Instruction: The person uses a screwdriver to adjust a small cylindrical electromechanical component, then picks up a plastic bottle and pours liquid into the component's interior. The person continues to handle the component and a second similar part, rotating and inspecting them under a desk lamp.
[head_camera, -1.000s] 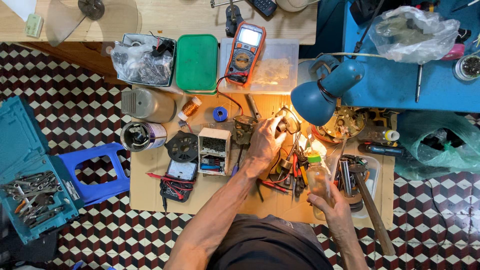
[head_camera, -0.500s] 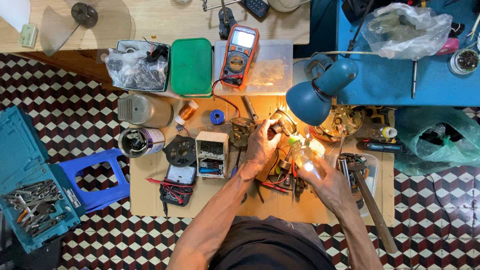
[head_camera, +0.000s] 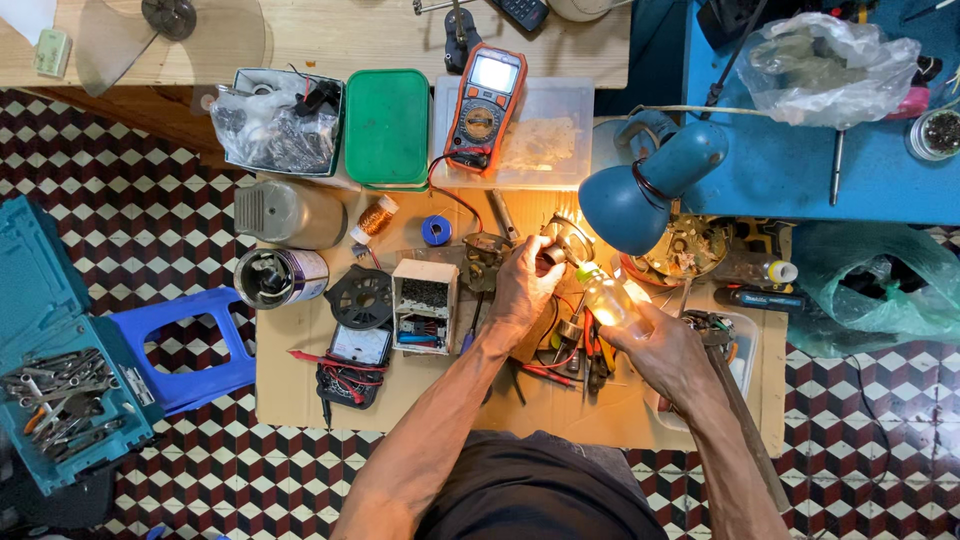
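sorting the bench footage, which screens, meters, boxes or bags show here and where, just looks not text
Digital multimeter: orange and dark, pale screen, lying on a clear lidded box at the top of the bench.
Analogue meter: black, pale dial face, red leads, bench front left.
Green box: rectangular, left of the multimeter.
Clear plastic bag: crumpled, on the blue table, top right.
Small clear bottle: held in the right hand.

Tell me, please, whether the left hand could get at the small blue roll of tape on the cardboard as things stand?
Probably yes: the small blue roll of tape lies uncovered just beyond the left hand, nothing between, though its fingers hold a small dark part.
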